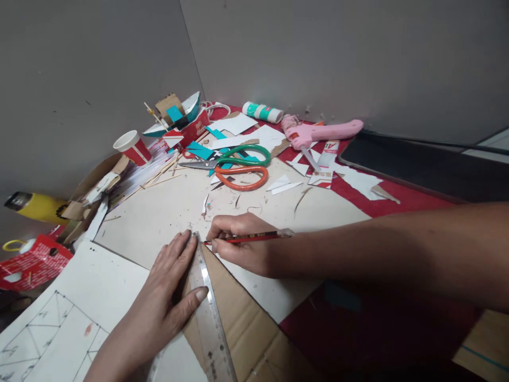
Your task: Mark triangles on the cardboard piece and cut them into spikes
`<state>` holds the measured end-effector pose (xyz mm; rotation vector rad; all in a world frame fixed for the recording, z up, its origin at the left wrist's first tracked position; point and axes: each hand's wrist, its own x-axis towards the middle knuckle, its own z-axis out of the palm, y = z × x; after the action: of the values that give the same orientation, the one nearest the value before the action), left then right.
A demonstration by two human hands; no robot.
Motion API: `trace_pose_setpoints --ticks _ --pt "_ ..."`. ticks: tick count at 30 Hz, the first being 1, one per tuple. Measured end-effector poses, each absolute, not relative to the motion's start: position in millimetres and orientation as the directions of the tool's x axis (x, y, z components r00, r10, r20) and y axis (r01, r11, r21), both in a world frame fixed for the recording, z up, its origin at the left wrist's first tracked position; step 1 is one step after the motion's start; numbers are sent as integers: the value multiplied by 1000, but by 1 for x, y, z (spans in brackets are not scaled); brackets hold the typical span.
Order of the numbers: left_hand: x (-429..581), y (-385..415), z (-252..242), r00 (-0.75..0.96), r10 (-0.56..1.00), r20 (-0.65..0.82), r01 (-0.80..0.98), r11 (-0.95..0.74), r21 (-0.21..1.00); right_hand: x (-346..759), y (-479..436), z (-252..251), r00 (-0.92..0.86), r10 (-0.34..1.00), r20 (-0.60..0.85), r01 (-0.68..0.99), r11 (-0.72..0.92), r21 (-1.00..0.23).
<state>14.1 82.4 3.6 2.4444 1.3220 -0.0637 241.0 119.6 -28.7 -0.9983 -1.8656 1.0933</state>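
A clear ruler (212, 323) lies lengthwise on a brown cardboard piece (242, 307). My left hand (169, 289) presses down flat with its fingers and thumb spread over the ruler's upper part. In my right hand (238, 246) is a red and black pencil (254, 236), its tip low at the cardboard's far corner, close to the ruler's end. Whether the tip touches the cardboard I cannot tell. Under the cardboard is a pale board (135, 236). A white sheet with drawn triangles (43, 323) lies at the left, partly behind my left forearm.
Scissors with green and orange handles (242, 178) lie beyond my hands among paper scraps. A pink glue gun (322, 132) rests behind them, near a dark flat device (409, 164). A paper cup (133, 147) and a yellow bottle (42, 208) are at the left.
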Motion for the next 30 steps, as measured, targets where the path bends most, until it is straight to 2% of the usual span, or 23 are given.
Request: trace_pose_setpoints --ticks 30 --pt "15 83 4 556 792 -253 825 -488 285 244 113 -24 -533 812 237 283 435 -855"
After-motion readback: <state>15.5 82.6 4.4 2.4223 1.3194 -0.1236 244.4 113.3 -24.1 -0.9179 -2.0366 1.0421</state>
